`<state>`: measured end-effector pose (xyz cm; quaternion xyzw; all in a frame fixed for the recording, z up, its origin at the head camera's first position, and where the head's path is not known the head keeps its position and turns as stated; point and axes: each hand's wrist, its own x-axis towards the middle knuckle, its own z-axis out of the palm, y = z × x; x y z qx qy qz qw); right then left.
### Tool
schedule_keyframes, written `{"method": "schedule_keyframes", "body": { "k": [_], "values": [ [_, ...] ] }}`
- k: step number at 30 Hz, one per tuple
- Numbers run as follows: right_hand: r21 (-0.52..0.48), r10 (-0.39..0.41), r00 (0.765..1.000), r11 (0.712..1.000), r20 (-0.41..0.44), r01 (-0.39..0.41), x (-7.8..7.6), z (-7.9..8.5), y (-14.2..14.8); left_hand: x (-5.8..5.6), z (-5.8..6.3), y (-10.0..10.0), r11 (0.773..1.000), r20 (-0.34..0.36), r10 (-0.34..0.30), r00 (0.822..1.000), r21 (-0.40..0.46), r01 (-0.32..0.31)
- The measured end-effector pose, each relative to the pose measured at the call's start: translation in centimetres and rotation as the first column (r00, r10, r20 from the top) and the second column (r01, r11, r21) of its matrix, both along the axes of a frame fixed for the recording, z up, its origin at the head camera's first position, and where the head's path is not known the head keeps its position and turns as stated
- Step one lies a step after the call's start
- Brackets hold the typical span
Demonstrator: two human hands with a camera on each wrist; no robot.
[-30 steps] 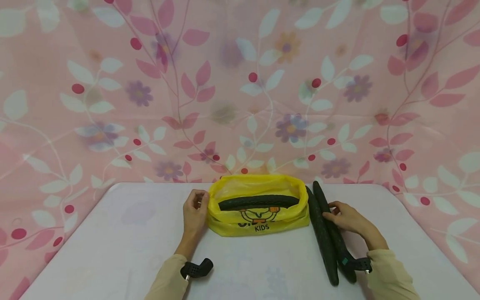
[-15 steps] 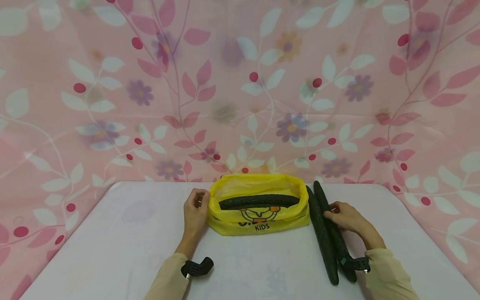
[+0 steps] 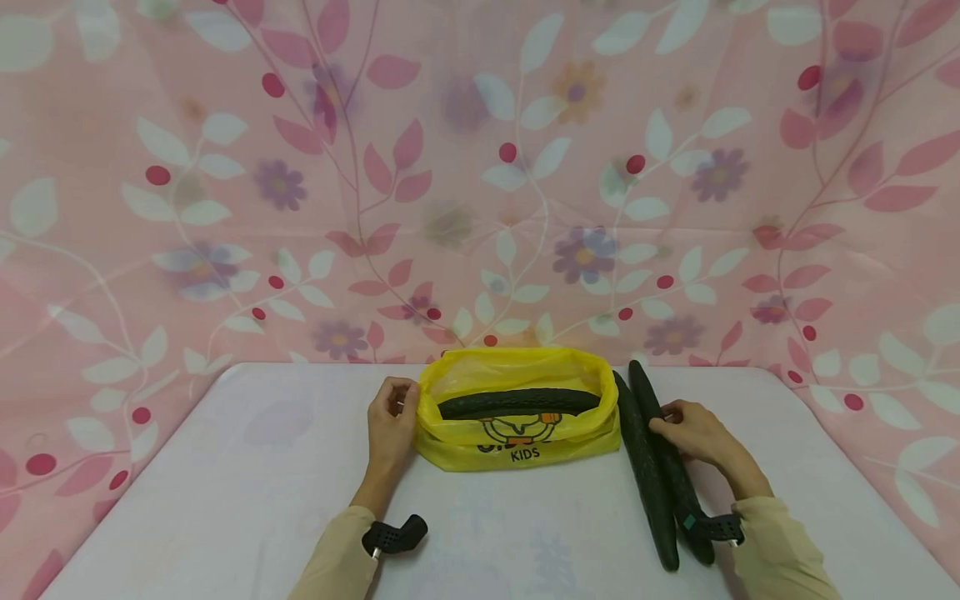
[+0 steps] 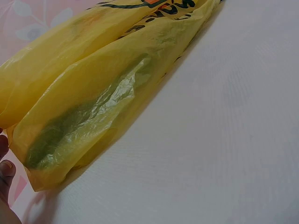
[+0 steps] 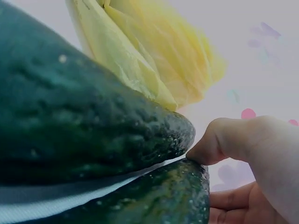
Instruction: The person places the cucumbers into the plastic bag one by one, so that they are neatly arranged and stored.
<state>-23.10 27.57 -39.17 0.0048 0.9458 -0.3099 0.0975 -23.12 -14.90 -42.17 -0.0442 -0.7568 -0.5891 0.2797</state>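
Observation:
A yellow plastic bag (image 3: 517, 457) with "KIDS" printed on its front lies with its mouth open at the back middle of the table. Inside it a dark green cucumber (image 3: 517, 404) lies lengthwise, dimly visible through the plastic in the left wrist view. My left hand (image 3: 392, 421) pinches the bag's left edge with curled fingers. Two more long cucumbers lie side by side at the bag's right: an inner cucumber (image 3: 647, 475) and an outer cucumber (image 3: 672, 467). My right hand (image 3: 697, 432) holds the outer one near its upper half, thumb on the near side, fingers on the far side.
The white-covered table (image 3: 480, 533) ends close behind the bag. A pink floral curtain (image 3: 450, 208) hangs beyond its back edge. Black wrist cameras sit on both wrists; the right wrist camera (image 3: 716, 528) overlaps the outer cucumber's lower end in the head view.

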Motion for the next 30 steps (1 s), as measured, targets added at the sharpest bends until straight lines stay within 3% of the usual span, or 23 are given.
{"method": "schedule_keyframes", "body": {
  "k": [14,23,30],
  "values": [
    [-0.065,-0.031,0.988,0.998,-0.151,0.021,0.4,1.7,-0.2,0.1,0.2,-0.1,1.0,0.002,-0.017,1.0,-0.005,0.017],
    [-0.096,-0.088,0.946,0.994,-0.312,0.061,0.9,3.4,-0.3,0.1,0.2,0.0,1.0,-0.001,-0.009,1.0,-0.003,0.009],
    [-0.146,-0.138,0.913,0.985,-0.385,0.088,1.0,4.7,0.0,0.3,0.4,0.0,1.0,0.0,-0.014,1.0,0.007,0.014]
  ]
}}
